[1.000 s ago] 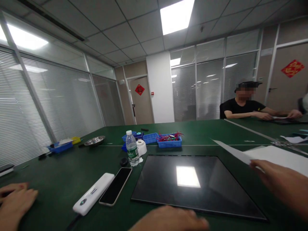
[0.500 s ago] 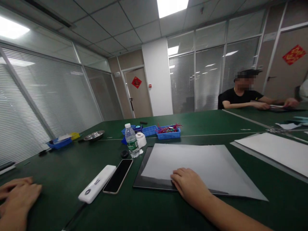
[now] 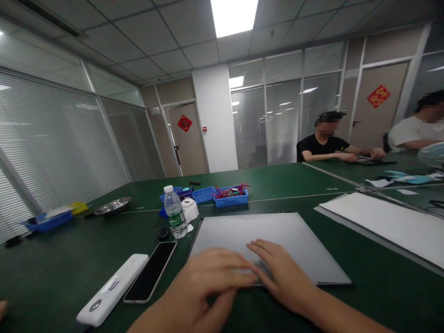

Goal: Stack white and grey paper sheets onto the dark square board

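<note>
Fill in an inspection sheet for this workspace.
Surface: dark green table, several things spread across it.
Job's things: pale sheet lying over dark flat panel, whose rim shows; white sheets at right.
Clutter: phone, white oblong device, capped bottle, metal dish.
Grip: left hand and right hand over the sheet's near part; contact unclear.
Cables: thin red wires heaped in blue tray.
Surroundings: two seated people, blinds, doors.

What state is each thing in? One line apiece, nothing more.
Dark panel: mostly covered, edges showing
Pale sheet: spread over the panel
Water bottle: upright, capped
Phone: face up, screen dark
Blue tray: uncovered, heaped with wires
Ceiling light: lit
</note>
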Demonstrator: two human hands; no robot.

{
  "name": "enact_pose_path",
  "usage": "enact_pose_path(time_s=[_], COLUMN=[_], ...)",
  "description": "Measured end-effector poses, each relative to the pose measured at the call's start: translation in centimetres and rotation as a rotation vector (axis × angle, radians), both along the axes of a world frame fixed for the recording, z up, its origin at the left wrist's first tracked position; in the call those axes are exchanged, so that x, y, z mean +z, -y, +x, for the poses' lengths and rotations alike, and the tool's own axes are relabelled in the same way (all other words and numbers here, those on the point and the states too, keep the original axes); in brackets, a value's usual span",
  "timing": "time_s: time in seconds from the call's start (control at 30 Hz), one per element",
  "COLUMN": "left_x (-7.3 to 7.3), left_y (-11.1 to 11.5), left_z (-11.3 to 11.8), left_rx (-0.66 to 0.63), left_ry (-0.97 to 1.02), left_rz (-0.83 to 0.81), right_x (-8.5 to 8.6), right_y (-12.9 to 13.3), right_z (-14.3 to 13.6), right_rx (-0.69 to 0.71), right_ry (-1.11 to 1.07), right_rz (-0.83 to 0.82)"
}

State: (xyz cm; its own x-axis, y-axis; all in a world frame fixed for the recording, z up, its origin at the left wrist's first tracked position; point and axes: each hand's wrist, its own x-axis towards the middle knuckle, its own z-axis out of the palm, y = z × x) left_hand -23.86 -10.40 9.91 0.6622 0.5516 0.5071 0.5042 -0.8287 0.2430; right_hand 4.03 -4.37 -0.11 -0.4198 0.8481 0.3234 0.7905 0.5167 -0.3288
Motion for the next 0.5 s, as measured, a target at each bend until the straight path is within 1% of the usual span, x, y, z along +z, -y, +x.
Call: enact_pose_path(time_s=[0.03, 0.1, 0.17, 0.2, 0.23, 0.27, 0.33, 0.43, 0.5], left_x=[-0.1, -1.1, -3.0, -4.0, -5.0, -5.9, -7.1, -7.7, -7.7], left_y=[-1.4, -3.6, -5.0, -5.4, -5.6, -5.7, -5.8, -6.0, -6.4], left_z=[0.2, -0.4, -1.8, -2.6, -3.3, -4.0, -4.9, -5.3, -5.1], left_rx=[0.121, 0.364, 0.588, 0.67, 0.717, 0.724, 0.686, 0.641, 0.649], left_ry=[-0.062, -0.206, -0.291, -0.302, -0.314, -0.33, -0.352, -0.334, -0.29], left_rz=[-0.061, -0.197, -0.326, -0.372, -0.419, -0.463, -0.526, -0.534, -0.509], right_x=[0.0, -0.3, -0.8, -1.3, -1.8, -2.4, -3.8, -5.7, -6.5], right_y=[-0.7, -2.1, -3.5, -4.0, -4.4, -4.7, -5.0, -5.5, -5.8], right_z=[2.1, 7.0, 12.1, 14.4, 16.4, 18.1, 20.4, 21.8, 22.1], right_rx=[-0.061, -0.21, -0.352, -0.411, -0.449, -0.472, -0.473, -0.431, -0.424], right_ry=[-0.012, -0.027, -0.033, -0.036, -0.042, -0.063, -0.123, -0.149, -0.12], right_rz=[0.008, 0.013, 0.002, -0.012, -0.034, -0.067, -0.144, -0.203, -0.164])
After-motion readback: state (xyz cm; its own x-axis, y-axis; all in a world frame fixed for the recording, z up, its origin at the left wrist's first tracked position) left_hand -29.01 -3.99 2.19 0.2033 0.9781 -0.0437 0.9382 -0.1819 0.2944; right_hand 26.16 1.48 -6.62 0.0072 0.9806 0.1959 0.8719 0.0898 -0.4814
